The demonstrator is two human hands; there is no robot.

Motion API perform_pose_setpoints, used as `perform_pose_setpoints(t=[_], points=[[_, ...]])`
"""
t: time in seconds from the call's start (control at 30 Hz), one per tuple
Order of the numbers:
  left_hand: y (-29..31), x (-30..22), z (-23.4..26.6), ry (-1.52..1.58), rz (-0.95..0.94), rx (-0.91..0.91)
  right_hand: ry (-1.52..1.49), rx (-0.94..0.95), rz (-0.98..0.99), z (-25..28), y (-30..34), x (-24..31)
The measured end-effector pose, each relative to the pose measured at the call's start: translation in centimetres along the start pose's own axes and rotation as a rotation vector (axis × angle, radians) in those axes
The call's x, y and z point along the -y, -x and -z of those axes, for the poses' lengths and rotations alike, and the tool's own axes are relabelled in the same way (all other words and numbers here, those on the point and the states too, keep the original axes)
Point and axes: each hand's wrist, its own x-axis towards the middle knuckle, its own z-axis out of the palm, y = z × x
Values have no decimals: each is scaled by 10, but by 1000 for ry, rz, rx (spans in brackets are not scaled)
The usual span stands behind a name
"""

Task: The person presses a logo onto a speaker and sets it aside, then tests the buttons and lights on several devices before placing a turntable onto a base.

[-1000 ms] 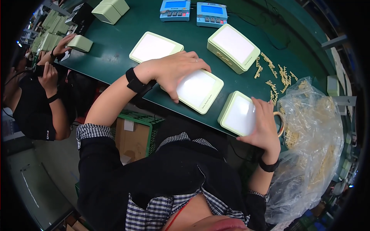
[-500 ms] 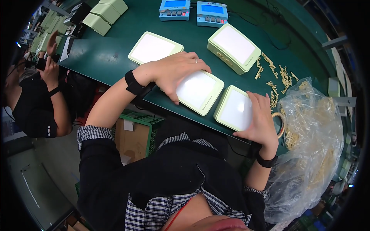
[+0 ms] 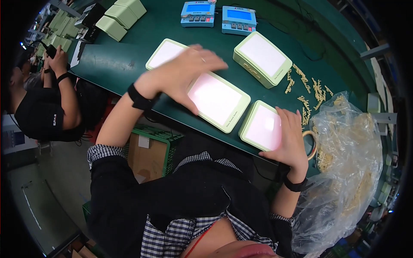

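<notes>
Pale-green first box (image 3: pixel 261 124), left of the clear plastic bag (image 3: pixel 344 180), is gripped at its edges by the right hand (image 3: pixel 293 144); farther left of the bag, the second box (image 3: pixel 220 101) lies partly beneath the left hand (image 3: pixel 180 74), fingers spread, contact unclear. Light, level, edge-only handling seems best.

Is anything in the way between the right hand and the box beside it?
No, nothing visible stands between them: the right hand is right against the pale green box, covering its right side.
</notes>
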Motion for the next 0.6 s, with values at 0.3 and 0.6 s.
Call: perform_pose_setpoints(t=[0.3,0.6], points=[[55,48,-5,-166,425,77,219,12,141,-1,3,8],[74,-5,12,-698,157,-544,-121,-83,65,-12,20,12]])
